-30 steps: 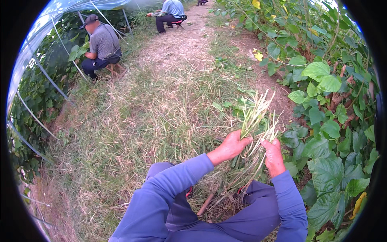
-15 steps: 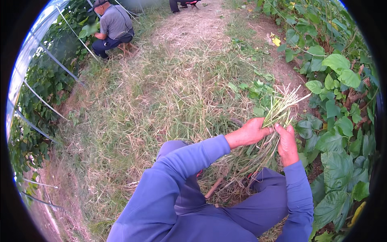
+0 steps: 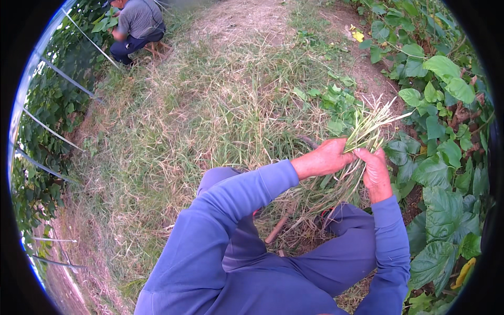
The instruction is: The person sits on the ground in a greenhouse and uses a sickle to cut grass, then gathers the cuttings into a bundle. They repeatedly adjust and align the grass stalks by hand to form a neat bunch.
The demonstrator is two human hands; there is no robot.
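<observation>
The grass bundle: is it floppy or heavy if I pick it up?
The grass bundle is probably light, being just thin stalks. Its pale ends might feel stiff, since they stick out fairly straight. It could come apart if held loosely, because stalks splay.

left grip (image 3: 332, 158) closed; left forearm (image 3: 247, 190) slanting up-right | right grip (image 3: 375, 169) closed; right forearm (image 3: 390, 233) steep | thumbs (image 3: 362, 153) close together

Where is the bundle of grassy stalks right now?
In the head view, the bundle of grassy stalks is right of centre, held in the left hand and right hand, just left of the leafy plants.
</observation>
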